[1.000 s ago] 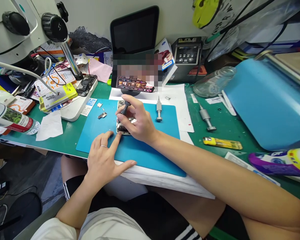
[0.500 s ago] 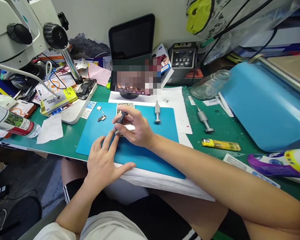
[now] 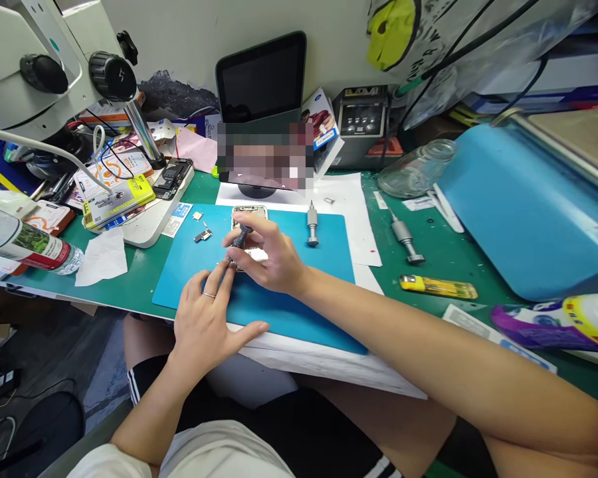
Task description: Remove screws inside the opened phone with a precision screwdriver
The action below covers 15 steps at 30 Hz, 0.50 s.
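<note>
My right hand point(image 3: 272, 255) grips a dark grey precision screwdriver point(image 3: 241, 236) between thumb and fingers, tilted with its lower end at the near left of an opened phone point(image 3: 252, 212). The phone lies on a blue mat point(image 3: 299, 317), its middle partly hidden by that hand. My left hand point(image 3: 204, 315), wearing a ring, has its fingers outstretched, the fingertips by the phone's near left edge and the screwdriver's lower end. Small phone parts point(image 3: 202, 236) lie on the mat to the left. A second screwdriver point(image 3: 312, 226) lies to the right.
A third screwdriver point(image 3: 404, 238), a yellow lighter point(image 3: 438, 287) and a glass jar point(image 3: 418, 169) lie on the right. A tablet on a stand point(image 3: 262, 79) is behind the mat. At left are a microscope point(image 3: 109, 76) and a water bottle point(image 3: 30, 242).
Both hands stay almost in place, the screwdriver still in my right hand. The view has shifted very slightly.
</note>
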Each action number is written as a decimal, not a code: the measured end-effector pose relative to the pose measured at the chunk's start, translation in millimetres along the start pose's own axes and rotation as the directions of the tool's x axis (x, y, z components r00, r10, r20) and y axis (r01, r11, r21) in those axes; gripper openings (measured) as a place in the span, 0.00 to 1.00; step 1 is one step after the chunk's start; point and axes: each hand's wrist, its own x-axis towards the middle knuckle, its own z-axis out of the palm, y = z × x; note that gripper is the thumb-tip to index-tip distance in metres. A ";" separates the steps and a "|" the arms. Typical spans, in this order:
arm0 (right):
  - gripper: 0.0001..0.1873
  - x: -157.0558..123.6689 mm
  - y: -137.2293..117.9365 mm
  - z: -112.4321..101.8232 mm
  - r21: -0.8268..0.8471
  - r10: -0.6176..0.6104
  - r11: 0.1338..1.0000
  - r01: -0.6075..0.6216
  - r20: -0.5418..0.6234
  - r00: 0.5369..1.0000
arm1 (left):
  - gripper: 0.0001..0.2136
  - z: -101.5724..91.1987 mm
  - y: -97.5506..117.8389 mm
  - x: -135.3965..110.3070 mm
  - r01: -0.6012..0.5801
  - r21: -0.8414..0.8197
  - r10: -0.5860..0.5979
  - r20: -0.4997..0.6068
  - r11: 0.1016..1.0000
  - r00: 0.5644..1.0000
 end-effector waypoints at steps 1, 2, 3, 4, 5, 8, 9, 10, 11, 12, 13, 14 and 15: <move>0.29 0.1 -0.1 -0.1 -0.001 -0.004 1.000 0.004 -0.003 1.000 | 0.44 -0.1 0.0 0.0 0.001 0.000 -0.001 0.001 1.000 1.000; 0.29 0.1 -0.2 -0.2 -0.005 -0.007 1.000 0.007 -0.007 1.000 | 0.44 -0.2 0.1 0.1 0.003 0.000 -0.003 0.003 1.000 1.000; 0.29 0.1 -0.2 -0.3 -0.012 -0.009 1.000 0.009 -0.010 1.000 | 0.44 -0.5 0.2 0.2 0.005 -0.001 -0.005 0.005 1.000 1.000; 0.28 0.2 -0.2 -0.5 -0.020 -0.011 1.000 0.011 -0.014 1.000 | 0.44 -0.7 0.3 0.3 0.007 -0.002 -0.007 0.006 1.000 1.000; 0.28 0.3 -0.1 -0.6 -0.028 -0.014 1.000 0.014 -0.018 1.000 | 0.44 -0.9 0.4 0.5 0.009 -0.001 -0.009 0.008 1.000 1.000; 0.27 0.9 0.4 -1.1 -0.046 -0.027 0.999 0.025 -0.040 0.999 | 0.45 -0.8 0.6 1.0 0.016 -0.001 -0.016 0.016 1.000 1.000; 0.27 1.1 0.7 -1.3 -0.052 -0.030 0.998 0.027 -0.048 0.998 | 0.45 -0.5 0.5 1.1 0.017 -0.004 -0.017 0.017 1.000 1.000; 0.27 1.4 1.0 -1.4 -0.057 -0.030 0.998 0.027 -0.056 0.998 | 0.45 -0.2 0.2 1.1 0.015 -0.008 -0.015 0.019 1.000 1.000; 0.27 1.6 1.4 -1.5 -0.062 -0.029 0.998 0.025 -0.062 0.998 | 0.44 0.0 -0.2 1.1 0.012 -0.015 -0.012 0.019 1.000 1.000; 0.27 1.7 1.9 -1.6 -0.067 -0.026 0.997 0.022 -0.069 0.997 | 0.44 -0.4 -0.8 1.0 0.007 -0.025 -0.007 0.019 1.000 1.000; 0.27 1.8 2.4 -1.7 -0.073 -0.023 0.997 0.017 -0.076 0.997 | 0.44 -1.3 -1.6 0.9 -0.001 -0.037 0.002 0.021 0.999 1.000; 0.27 1.9 2.9 -1.8 -0.081 -0.020 0.997 0.014 -0.081 0.996 | 0.44 -3.2 -2.9 0.8 -0.012 -0.055 0.014 0.026 0.998 1.000; 0.27 1.9 3.4 -2.0 -0.088 -0.018 0.996 0.010 -0.085 0.996 | 0.44 -5.9 -4.5 0.8 -0.025 -0.078 0.028 0.037 0.997 0.999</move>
